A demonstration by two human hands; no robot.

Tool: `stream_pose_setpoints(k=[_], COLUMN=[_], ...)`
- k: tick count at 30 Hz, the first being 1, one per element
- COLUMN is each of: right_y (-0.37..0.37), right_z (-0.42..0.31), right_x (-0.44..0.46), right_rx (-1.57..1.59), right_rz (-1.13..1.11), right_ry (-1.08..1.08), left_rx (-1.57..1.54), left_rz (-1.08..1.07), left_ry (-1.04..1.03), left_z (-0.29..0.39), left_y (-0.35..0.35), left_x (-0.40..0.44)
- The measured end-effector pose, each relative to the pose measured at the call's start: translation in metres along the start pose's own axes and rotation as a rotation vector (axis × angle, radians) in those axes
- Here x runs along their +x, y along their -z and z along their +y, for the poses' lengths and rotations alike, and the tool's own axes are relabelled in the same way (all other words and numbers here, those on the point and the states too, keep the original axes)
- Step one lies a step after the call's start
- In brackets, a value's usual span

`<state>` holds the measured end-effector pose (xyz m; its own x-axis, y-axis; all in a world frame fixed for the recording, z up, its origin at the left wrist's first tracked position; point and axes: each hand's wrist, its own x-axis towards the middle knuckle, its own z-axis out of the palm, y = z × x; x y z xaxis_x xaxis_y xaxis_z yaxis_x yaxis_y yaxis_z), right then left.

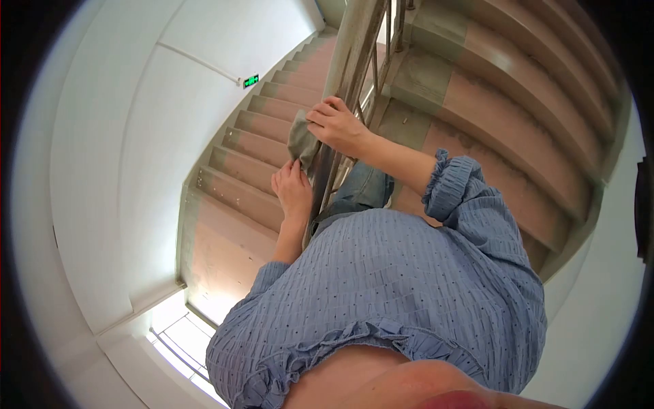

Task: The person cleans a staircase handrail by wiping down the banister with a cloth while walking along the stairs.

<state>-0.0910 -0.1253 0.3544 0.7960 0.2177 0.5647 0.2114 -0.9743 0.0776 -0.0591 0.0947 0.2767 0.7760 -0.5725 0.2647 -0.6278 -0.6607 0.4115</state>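
Note:
A grey-green cloth (300,140) hangs over the side of the stair handrail (351,51), stretched between my two hands. My left hand (293,187) pinches its lower edge between thumb and fingers, beside the rail. At the upper end, my right hand (337,126) grips the cloth on top of the rail, its fingers curled. The part of the cloth under my right hand is hidden.
Pinkish steps with grey edges (262,126) run along the left of the railing. More steps (504,102) rise on the right. A green exit sign (251,80) is on the white wall; a bright window (184,344) is at lower left.

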Motion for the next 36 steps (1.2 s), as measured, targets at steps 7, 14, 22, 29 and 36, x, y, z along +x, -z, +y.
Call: stream_pose_setpoints(k=[7, 14, 22, 29, 36], right_y=[0.018, -0.009, -0.044, -0.05, -0.128], right_z=[0.05, 0.06, 0.087, 0.175, 0.113], right_x=[0.012, -0.078, -0.126, -0.115, -0.144], right_rx=[-0.091, -0.123, -0.152, -0.401, -0.205], right_rz=[0.112, -0.105, -0.256, -0.354, -0.678], right_ry=[-0.25, -0.311, -0.229, -0.468, -0.292], left_rx=[-0.16, -0.188, -0.195, -0.513, -0.373], left_rz=[0.095, 0.023, -0.178, -0.263, -0.461], left_ry=[-0.186, -0.227, -0.181, -0.08, 0.053], left_z=[0.041, 0.045, 0.046, 0.09, 0.003], left_y=[-0.018, -0.077, -0.152, -0.207, -0.244], left_x=[0.067, 0.038, 0.047, 0.142, 0.073])
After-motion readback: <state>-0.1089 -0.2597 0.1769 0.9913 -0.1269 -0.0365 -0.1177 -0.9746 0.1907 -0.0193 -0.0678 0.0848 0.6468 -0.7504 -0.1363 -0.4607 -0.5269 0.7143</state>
